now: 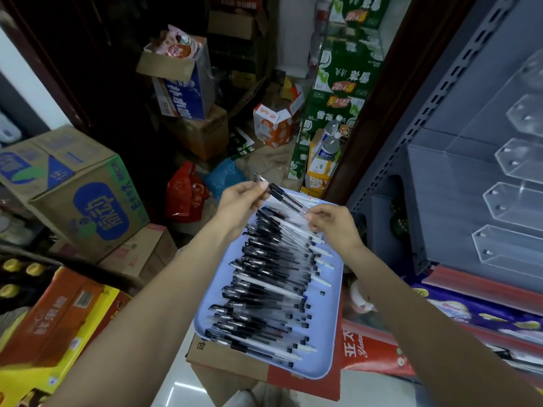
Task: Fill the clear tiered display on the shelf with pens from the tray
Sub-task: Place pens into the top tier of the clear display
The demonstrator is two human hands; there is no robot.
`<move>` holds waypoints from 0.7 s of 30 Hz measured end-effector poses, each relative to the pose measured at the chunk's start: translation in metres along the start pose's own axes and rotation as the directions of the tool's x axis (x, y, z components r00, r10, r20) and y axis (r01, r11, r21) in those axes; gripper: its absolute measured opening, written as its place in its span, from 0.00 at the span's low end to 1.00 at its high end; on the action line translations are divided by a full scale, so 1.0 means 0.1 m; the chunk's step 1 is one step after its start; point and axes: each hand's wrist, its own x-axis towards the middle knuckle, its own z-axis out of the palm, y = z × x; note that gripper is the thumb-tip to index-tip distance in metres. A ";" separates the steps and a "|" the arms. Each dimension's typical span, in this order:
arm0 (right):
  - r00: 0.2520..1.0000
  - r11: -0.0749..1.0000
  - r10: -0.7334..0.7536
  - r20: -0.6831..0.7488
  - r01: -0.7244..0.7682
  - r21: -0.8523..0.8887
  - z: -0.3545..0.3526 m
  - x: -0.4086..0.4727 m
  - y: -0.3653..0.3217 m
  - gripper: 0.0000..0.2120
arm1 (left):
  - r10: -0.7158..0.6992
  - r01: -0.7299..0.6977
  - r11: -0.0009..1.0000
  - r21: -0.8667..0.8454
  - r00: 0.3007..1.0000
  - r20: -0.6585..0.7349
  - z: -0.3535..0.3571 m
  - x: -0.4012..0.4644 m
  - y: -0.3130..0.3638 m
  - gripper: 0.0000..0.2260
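Head view: both hands clamp one black-capped pen (286,198) above the far end of a blue tray (329,342). From frame centre, the left hand (241,201) at 11 o'clock pinches its cap end, and the right hand (333,226) at 1 o'clock pinches its other end. More pens (273,286) lie heaped across the tray. At 3 o'clock, the clear tiered display (511,160) sits on the grey shelf (435,177).

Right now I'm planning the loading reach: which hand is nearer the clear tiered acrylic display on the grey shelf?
Right. The right hand pinches the black pen above the blue tray, closer to the display; the left hand grips the pen's far end, farther away.
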 end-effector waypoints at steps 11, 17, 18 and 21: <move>0.961 0.969 -0.240 -0.140 0.229 -0.088 -1.09 -0.23 -0.85 0.08 | 0.329 -0.419 0.875 0.241 0.881 0.340 1.31 -0.33 1.09 0.05; 0.831 0.896 -0.404 -0.383 0.443 0.016 -2.35 -0.56 -1.03 0.18 | 0.393 -0.773 0.338 0.537 0.634 0.666 2.40 -0.61 1.46 0.12; 0.820 0.883 -0.415 -0.394 0.468 0.043 -2.55 -0.61 -1.00 0.18 | 0.388 -0.790 0.303 0.533 0.613 0.688 2.61 -0.66 1.49 0.12; 0.791 0.837 -0.429 -0.435 0.530 0.138 -3.16 -0.74 -0.83 0.15 | 0.328 -0.835 0.185 0.518 0.549 0.769 3.24 -0.81 1.54 0.11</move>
